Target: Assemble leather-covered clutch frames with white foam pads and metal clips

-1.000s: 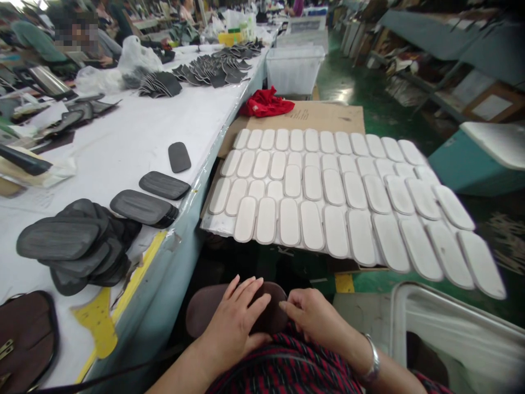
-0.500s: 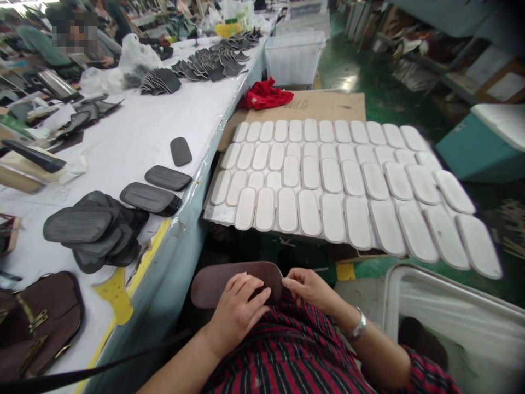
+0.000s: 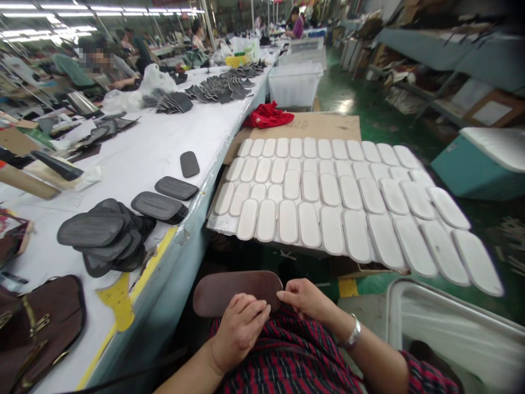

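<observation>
A dark brown oval panel (image 3: 229, 290), smooth like leather, lies lengthwise in front of my body at lap height. My left hand (image 3: 241, 325) grips its lower edge, fingers bent over the face and the thumb hidden. At the panel's right end my right hand (image 3: 305, 298) is closed in a pinch, thumb and forefinger touching the edge. Beyond both hands, rows of white oval pieces (image 3: 287, 221) with thin dark rims lie on a board, some overlapping. To the left, on the white table, sits a pile of dark grey oval pieces (image 3: 92, 229).
The white table (image 3: 143, 164) runs along my left side, with a brown bag (image 3: 41, 328) near its front. A yellow piece (image 3: 118, 301) hangs at its edge. A clear plastic bin (image 3: 443, 312) stands at my right. Red cloth (image 3: 268, 116) lies on cardboard behind the board.
The view has tilted up, so the scene sits lower and more of the far room shows. My left fingers have drawn together near the panel's lower edge. My right hand still pinches the right end.
</observation>
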A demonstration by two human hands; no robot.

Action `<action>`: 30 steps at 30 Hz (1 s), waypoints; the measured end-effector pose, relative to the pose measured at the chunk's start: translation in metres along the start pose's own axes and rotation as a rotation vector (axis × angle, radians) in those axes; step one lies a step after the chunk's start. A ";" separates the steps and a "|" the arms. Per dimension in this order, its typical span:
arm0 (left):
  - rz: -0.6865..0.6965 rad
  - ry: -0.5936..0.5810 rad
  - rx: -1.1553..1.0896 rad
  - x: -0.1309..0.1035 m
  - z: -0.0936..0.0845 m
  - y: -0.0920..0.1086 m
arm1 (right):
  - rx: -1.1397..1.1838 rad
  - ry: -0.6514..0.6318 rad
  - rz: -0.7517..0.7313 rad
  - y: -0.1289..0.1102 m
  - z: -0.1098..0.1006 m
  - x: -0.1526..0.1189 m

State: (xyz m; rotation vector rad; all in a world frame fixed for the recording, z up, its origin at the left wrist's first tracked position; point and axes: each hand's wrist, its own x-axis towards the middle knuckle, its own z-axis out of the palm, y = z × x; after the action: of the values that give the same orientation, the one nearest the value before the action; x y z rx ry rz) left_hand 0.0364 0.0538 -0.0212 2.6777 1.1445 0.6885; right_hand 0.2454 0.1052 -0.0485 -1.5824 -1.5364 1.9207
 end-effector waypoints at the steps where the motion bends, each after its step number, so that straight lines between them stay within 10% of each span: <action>1: -0.002 0.009 -0.011 0.000 0.001 0.000 | -0.046 0.063 -0.050 -0.001 -0.002 0.002; 4: -0.020 0.036 -0.030 0.000 0.003 0.000 | -0.055 0.234 -0.230 -0.008 -0.006 0.008; 12: -0.046 0.002 -0.067 -0.002 0.002 -0.005 | -0.068 -0.010 -0.281 -0.030 0.002 0.015; 22: -0.094 0.050 -0.041 -0.023 0.003 -0.007 | -0.675 0.368 -0.348 -0.012 0.024 0.025; 25: -0.321 0.207 0.025 -0.058 -0.009 -0.019 | -0.979 0.544 -0.676 -0.011 0.032 0.015; 30: -0.930 0.386 -0.418 -0.105 -0.007 -0.045 | -1.301 0.430 -0.898 -0.012 0.052 0.000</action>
State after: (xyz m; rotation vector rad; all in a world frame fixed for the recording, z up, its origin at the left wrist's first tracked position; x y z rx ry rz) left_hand -0.0594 0.0100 -0.0661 1.4460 1.8541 1.0838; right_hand 0.1975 0.0813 -0.0455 -1.0099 -2.7121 -0.0103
